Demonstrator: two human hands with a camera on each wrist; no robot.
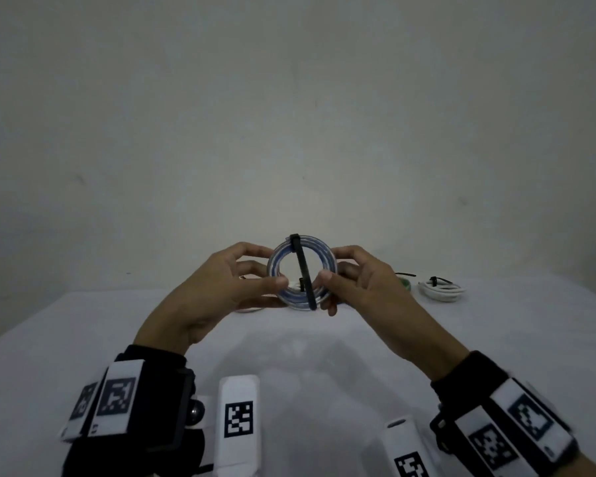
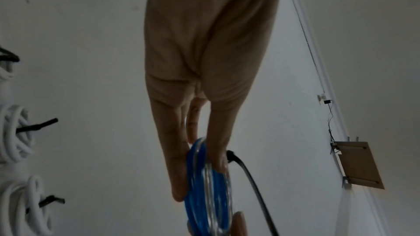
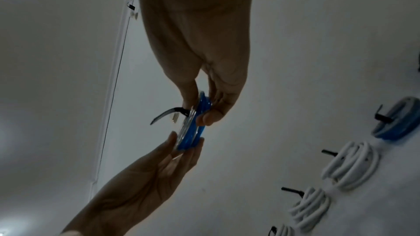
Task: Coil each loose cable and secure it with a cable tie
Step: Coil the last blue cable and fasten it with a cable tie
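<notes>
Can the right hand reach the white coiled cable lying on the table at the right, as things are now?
Probably not yet: the right hand holds the blue coil together with the left hand. The white coiled cable lies unobstructed nearby.

Head view downward; wrist views close, sharing blue coil (image 1: 301,272).

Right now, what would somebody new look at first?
First, the blue coiled cable, held up between the left hand and right hand, with a black cable tie across it. Next, the tied white coils lying on the white table to the right.
</notes>
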